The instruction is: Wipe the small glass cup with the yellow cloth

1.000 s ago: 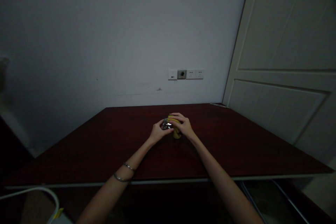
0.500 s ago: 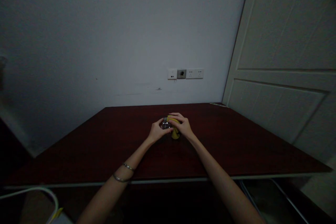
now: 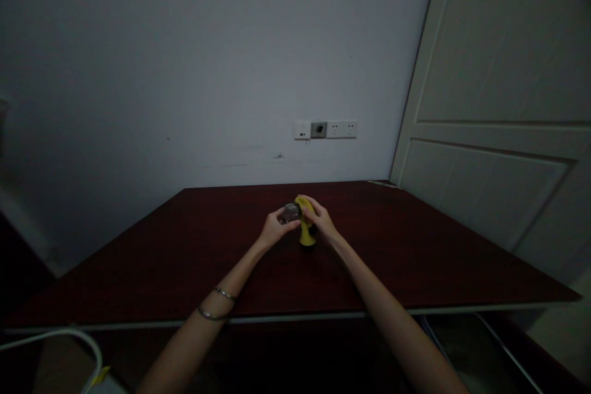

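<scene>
My left hand (image 3: pixel 272 231) is closed around a small, clear, shiny glass container (image 3: pixel 290 214), thumb at its near side and fingers at its far side. Its exact kind is hard to make out in the dim light. In my right hand (image 3: pixel 324 223) is a yellow cloth (image 3: pixel 307 236), bunched against the right side of the container. The cloth's lower end hangs down below the fingers. Both hands are close together just above the middle of the dark red table (image 3: pixel 207 258). Two metal bracelets (image 3: pixel 219 305) circle my left wrist.
A pale wall (image 3: pixel 231 74) with a row of sockets (image 3: pixel 325 130) rises behind the table. To the right stands a white panelled door (image 3: pixel 498 104). A white cable (image 3: pixel 69 332) curves below the table's near left edge.
The glass container has turned and tilted in my left hand. My right hand has shifted slightly up and left with the cloth, whose lower end now hangs straighter.
</scene>
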Tool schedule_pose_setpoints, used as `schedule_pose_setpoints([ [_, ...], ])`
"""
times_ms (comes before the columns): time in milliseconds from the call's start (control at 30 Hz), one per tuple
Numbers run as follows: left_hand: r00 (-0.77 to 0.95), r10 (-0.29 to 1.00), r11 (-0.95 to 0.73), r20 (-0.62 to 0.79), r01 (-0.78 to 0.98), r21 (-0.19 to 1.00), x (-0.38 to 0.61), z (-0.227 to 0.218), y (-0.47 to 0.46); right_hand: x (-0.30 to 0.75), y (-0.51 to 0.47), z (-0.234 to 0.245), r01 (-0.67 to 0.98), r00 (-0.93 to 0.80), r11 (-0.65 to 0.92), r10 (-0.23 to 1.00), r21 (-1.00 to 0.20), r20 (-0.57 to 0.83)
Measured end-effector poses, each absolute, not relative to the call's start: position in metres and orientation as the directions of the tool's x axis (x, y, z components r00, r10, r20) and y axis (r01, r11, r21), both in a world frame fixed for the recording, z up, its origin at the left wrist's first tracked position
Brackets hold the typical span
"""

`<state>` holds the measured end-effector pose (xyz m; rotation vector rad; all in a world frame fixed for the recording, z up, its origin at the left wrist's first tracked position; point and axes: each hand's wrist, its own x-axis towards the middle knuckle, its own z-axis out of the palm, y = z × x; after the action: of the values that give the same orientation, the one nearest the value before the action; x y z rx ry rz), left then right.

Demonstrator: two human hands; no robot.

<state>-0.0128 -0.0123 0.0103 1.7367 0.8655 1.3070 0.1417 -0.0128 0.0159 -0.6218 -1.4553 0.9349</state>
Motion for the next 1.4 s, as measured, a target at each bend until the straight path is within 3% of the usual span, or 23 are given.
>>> schedule_pose_setpoints([
  [100, 0.226, 0.912, -0.354, 0.342, 0.017, 0.935, -0.016, 0.012, -0.009, 0.141, -0.016, 0.014, -0.101, -0.215, 0.566, 0.791, -0.818, 0.573],
  [333, 0.297, 0.932, -0.227, 0.207, 0.034, 0.973, -0.021, 0.007, -0.003, 0.139, -0.012, 0.003, 0.099, -0.233, 0.698, 0.709, -0.710, 0.665],
  [567, 0.377, 0.908, -0.223, 0.184, 0.064, 0.973, -0.025, 0.005, 0.001, 0.138, -0.010, 0.005, 0.026, -0.190, 0.608, 0.782, -0.793, 0.594],
  [767, 0.463, 0.854, -0.346, 0.239, 0.161, 0.924, -0.027, 0.007, 0.000, 0.139, -0.001, 0.006, -0.142, -0.022, 0.424, 0.902, -0.894, 0.431],
  [900, 0.387, 0.847, -0.446, 0.365, 0.142, 0.884, -0.020, 0.009, -0.003, 0.138, 0.001, 0.006, -0.197, 0.021, 0.362, 0.931, -0.911, 0.365],
  [1400, 0.251, 0.840, -0.530, 0.481, 0.192, 0.826, -0.014, 0.003, -0.005, 0.139, 0.001, 0.005, -0.026, -0.052, 0.483, 0.874, -0.875, 0.484],
])
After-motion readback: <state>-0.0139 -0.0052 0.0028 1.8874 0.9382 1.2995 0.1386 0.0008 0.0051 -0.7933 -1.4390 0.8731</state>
